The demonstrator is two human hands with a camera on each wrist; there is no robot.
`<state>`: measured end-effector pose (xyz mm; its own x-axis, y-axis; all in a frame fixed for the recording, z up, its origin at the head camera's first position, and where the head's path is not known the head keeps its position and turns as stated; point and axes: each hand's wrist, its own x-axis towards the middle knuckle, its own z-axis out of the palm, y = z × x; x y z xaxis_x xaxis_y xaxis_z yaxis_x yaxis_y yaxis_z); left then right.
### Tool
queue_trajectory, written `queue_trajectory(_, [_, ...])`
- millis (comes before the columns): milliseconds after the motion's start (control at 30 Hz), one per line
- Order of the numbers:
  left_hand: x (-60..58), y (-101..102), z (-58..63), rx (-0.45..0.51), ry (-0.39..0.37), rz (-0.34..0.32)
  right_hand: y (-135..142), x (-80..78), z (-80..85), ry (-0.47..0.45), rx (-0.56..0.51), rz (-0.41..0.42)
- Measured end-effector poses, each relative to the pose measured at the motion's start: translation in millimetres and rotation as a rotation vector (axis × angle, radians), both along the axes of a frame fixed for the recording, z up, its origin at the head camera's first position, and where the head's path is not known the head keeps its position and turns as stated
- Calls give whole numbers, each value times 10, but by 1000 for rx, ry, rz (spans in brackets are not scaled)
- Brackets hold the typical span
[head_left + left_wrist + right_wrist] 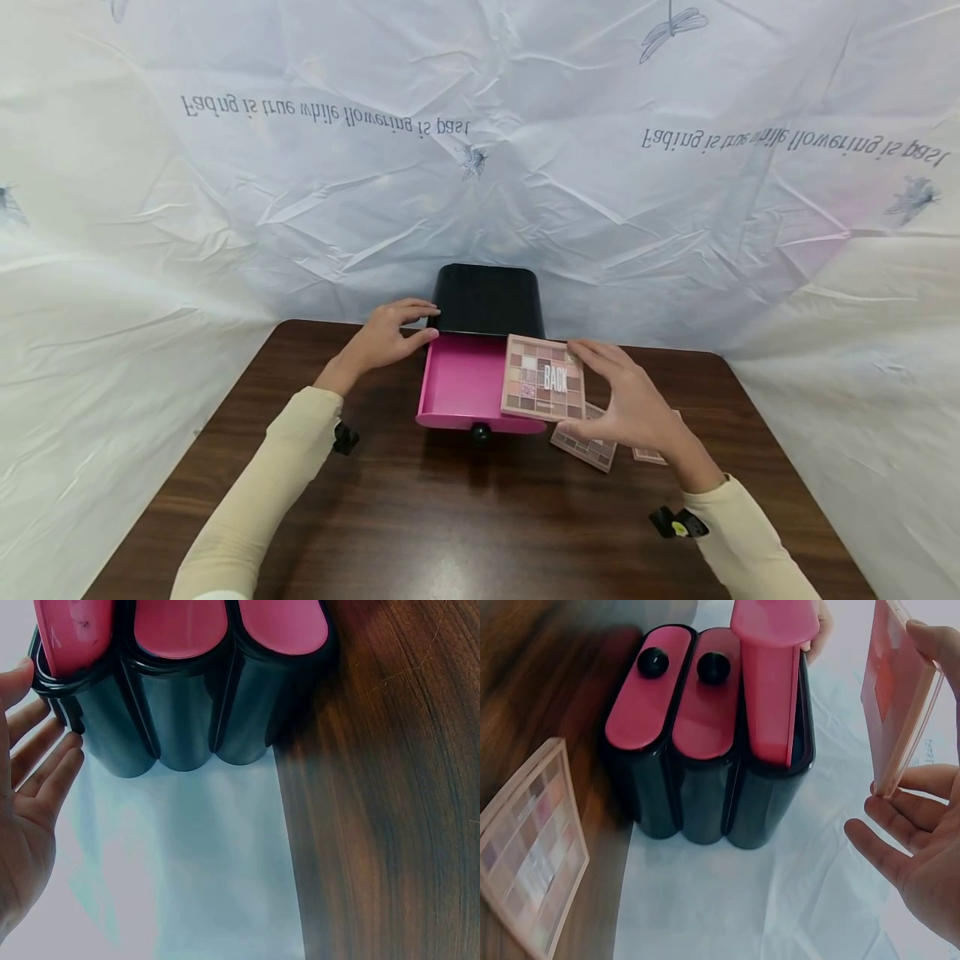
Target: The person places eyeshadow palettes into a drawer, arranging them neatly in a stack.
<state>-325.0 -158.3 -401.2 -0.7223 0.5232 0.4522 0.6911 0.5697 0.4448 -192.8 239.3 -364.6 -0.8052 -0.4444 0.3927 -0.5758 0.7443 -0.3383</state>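
Observation:
A black drawer unit [489, 298] stands at the far side of the table, its pink top drawer [463, 375] pulled out. My left hand [386, 335] touches the unit's left side, fingers extended; the left wrist view has its fingertips [67, 746] against the black casing. My right hand [633, 400] pinches a square eyeshadow palette [542, 379] by its right edge, thumb on one side and fingers on the other. From the head, the palette overlaps the drawer's right side. In the right wrist view it is seen edge-on, beside the open drawer [769, 697].
A second palette [588, 442] lies on the brown wooden table [480, 517], right of the drawer. Another palette [649, 455] is mostly hidden behind my right hand and wrist. Two lower drawers [649, 697] with black knobs are closed. A white printed sheet [360, 192] hangs behind.

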Motion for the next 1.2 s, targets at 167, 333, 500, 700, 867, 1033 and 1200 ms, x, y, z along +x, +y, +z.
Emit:
queue_trajectory(167, [3,10,0,1,9,7,-157,-97,-2,-12,-2,31])
queue_trajectory(333, [6,21,-2,0,14,16,-313,-184,-24,-29,-4,70])
queue_trajectory(500, [13,25,3,1,17,22,-467,-265,-50,-54,-9,101])
queue_trajectory(700, [11,28,-2,4,15,26,-609,-367,-108,-69,-11,120])
queue_trajectory(867, [15,25,-4,7,11,26,-703,-421,-144,-45,-2,129])
queue_trajectory(1033, [23,27,-1,5,6,31,-785,-430,-158,-20,8,138])
queue_trajectory(1200, [22,29,3,-6,12,29,-858,-424,-146,-10,13,146])
